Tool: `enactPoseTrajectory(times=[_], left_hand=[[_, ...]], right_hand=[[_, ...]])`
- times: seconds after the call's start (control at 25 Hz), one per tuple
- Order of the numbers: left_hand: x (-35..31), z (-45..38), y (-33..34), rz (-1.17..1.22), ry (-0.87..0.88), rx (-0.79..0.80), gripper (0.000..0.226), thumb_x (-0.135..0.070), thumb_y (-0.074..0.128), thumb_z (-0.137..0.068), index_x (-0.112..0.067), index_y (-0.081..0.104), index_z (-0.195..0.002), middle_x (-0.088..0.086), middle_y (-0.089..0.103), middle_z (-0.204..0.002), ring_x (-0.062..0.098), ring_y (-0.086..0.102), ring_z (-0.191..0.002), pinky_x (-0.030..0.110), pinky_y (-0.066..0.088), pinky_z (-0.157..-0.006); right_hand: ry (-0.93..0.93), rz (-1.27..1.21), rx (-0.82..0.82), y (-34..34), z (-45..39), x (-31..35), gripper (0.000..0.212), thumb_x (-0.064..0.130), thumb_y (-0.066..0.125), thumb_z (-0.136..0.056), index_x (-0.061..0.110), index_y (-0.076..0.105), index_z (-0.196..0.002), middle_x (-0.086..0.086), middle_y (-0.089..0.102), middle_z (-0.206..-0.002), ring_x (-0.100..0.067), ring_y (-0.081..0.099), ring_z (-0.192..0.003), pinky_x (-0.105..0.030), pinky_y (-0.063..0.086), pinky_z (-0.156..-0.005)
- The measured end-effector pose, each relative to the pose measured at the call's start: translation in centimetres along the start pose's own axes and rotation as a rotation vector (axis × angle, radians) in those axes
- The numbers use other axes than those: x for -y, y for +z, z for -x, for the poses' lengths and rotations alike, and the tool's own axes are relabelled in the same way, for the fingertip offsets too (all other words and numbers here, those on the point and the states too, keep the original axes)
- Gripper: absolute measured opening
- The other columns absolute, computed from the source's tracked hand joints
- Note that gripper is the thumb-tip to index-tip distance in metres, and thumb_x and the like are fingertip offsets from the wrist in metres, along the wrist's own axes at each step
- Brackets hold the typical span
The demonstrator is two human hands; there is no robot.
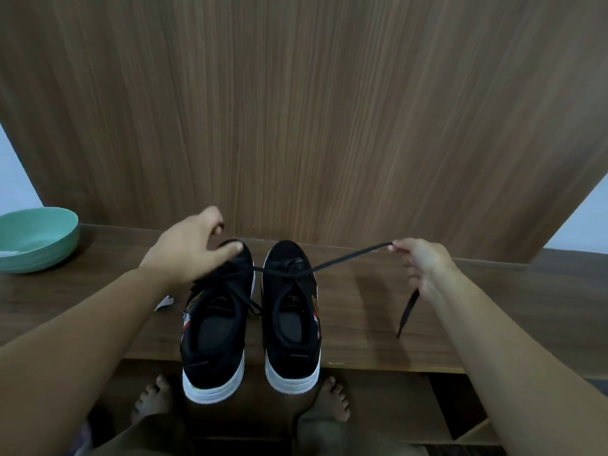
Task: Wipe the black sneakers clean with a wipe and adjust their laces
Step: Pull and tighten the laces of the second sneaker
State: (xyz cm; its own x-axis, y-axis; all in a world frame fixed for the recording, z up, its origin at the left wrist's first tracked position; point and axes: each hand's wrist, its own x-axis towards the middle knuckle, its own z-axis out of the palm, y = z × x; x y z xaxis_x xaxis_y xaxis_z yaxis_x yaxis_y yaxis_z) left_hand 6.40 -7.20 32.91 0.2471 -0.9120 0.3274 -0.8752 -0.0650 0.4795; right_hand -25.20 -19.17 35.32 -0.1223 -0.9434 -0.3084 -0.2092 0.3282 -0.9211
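Observation:
Two black sneakers with white soles stand side by side on a wooden shelf, heels over its front edge: the left sneaker (pixel 215 327) and the right sneaker (pixel 291 311). My right hand (pixel 422 266) pinches a black lace (pixel 348 258) of the right sneaker and holds it taut out to the right; the lace end hangs below that hand. My left hand (pixel 189 248) is above the left sneaker's toe, fingers curled on the other end of the lace, which runs toward the right sneaker. A small white wipe scrap (pixel 164 303) lies left of the sneakers.
A teal bowl (pixel 49 245) with something white inside sits at the far left of the shelf (pixel 477 311). A wood-grain panel (pixel 312 110) rises right behind the shoes. My bare feet (pixel 330 399) stand on the floor below the shelf edge.

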Motion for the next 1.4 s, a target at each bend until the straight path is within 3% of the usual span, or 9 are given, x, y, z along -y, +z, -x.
enactPoseTrajectory(times=[0.16,0.28,0.36,0.48,0.72,0.96,1.08,1.24,1.4], left_hand=[[0.5,1.3,1.3,-0.453,0.251,0.142,0.041,-0.066,0.039,-0.084,-0.037,0.036,-0.112,-0.013,0.055,-0.079,0.014,0.057,-0.077,0.029,0.042,-0.057],[1.4,0.7,0.7,-0.692,0.274,0.141,0.04,-0.065,0.027,-0.087,-0.033,0.052,-0.092,-0.01,0.057,-0.07,0.012,0.057,-0.069,0.026,0.044,-0.053],[1.7,0.0,0.1,-0.724,0.212,0.189,0.04,-0.063,0.03,-0.088,-0.031,0.053,-0.079,-0.011,0.058,-0.068,0.012,0.056,-0.067,0.026,0.042,-0.055],[1.1,-1.3,-0.8,-0.521,0.111,0.341,0.026,-0.057,0.052,-0.084,-0.033,0.059,-0.076,-0.013,0.061,-0.07,0.009,0.056,-0.07,0.026,0.041,-0.059],[-5.0,-1.9,-1.5,0.372,0.044,0.398,0.031,-0.028,0.075,-0.075,-0.021,0.06,-0.049,-0.01,0.072,-0.083,0.003,0.064,-0.084,0.024,0.043,-0.081],[-10.4,-1.8,1.7,-0.25,0.242,0.395,0.056,-0.076,0.032,-0.077,-0.026,0.052,-0.062,-0.009,0.059,-0.063,0.012,0.057,-0.066,0.03,0.045,-0.061],[-10.2,-1.4,2.1,-0.304,0.187,0.329,0.056,-0.068,0.019,-0.087,-0.029,0.059,-0.081,-0.007,0.064,-0.079,0.016,0.06,-0.079,0.035,0.049,-0.071],[-8.5,-1.0,1.3,-0.021,0.041,0.237,0.043,-0.048,0.035,-0.095,-0.022,0.064,-0.077,-0.022,0.059,-0.053,0.002,0.055,-0.059,0.028,0.04,-0.057],[-7.8,-0.7,2.0,0.103,-0.009,0.234,0.034,-0.033,0.043,-0.096,-0.017,0.065,-0.076,-0.03,0.05,-0.041,-0.005,0.049,-0.042,0.024,0.031,-0.051]], right_hand=[[0.109,-0.051,-0.167,-1.7,-2.7,-3.4,0.014,0.017,0.066,-0.084,0.009,0.068,-0.072,0.001,0.049,-0.064,-0.013,0.029,-0.048,-0.025,0.025,-0.043],[0.168,0.033,-0.275,-3.1,-3.6,-5.9,0.022,0.016,0.071,-0.08,0.005,0.068,-0.099,-0.013,0.061,-0.096,-0.028,0.055,-0.074,-0.033,0.043,-0.063],[0.12,0.195,-0.262,-3.6,-3.7,-7.5,0.032,0.015,0.068,-0.083,0.0,0.064,-0.112,-0.02,0.064,-0.109,-0.037,0.061,-0.1,-0.034,0.044,-0.074],[0.048,0.446,-0.285,-3.3,-2.6,-7.3,0.029,0.024,0.061,-0.087,0.001,0.065,-0.104,-0.014,0.062,-0.089,-0.036,0.062,-0.093,-0.032,0.044,-0.073],[-0.61,0.549,-0.249,-1.0,3.6,2.0,0.019,0.031,0.058,-0.089,0.02,0.074,-0.09,0.005,0.065,-0.083,-0.016,0.059,-0.081,-0.024,0.04,-0.07],[-1.134,0.936,0.225,4.6,10.0,8.8,0.016,0.035,0.059,-0.088,0.027,0.073,-0.086,0.013,0.07,-0.092,-0.01,0.064,-0.089,-0.035,0.053,-0.078],[-1.247,0.912,0.129,5.4,9.9,10.1,0.016,0.036,0.059,-0.089,0.028,0.072,-0.09,0.012,0.07,-0.096,-0.011,0.065,-0.091,-0.036,0.054,-0.079],[-0.865,0.389,-0.038,4.7,4.4,4.3,0.014,0.032,0.063,-0.088,0.026,0.074,-0.095,0.01,0.071,-0.104,-0.009,0.064,-0.098,-0.025,0.047,-0.082],[-0.499,0.176,0.117,8.9,2.0,-6.2,0.009,0.024,0.069,-0.085,0.024,0.076,-0.09,0.009,0.074,-0.098,-0.007,0.065,-0.096,-0.03,0.05,-0.092]])
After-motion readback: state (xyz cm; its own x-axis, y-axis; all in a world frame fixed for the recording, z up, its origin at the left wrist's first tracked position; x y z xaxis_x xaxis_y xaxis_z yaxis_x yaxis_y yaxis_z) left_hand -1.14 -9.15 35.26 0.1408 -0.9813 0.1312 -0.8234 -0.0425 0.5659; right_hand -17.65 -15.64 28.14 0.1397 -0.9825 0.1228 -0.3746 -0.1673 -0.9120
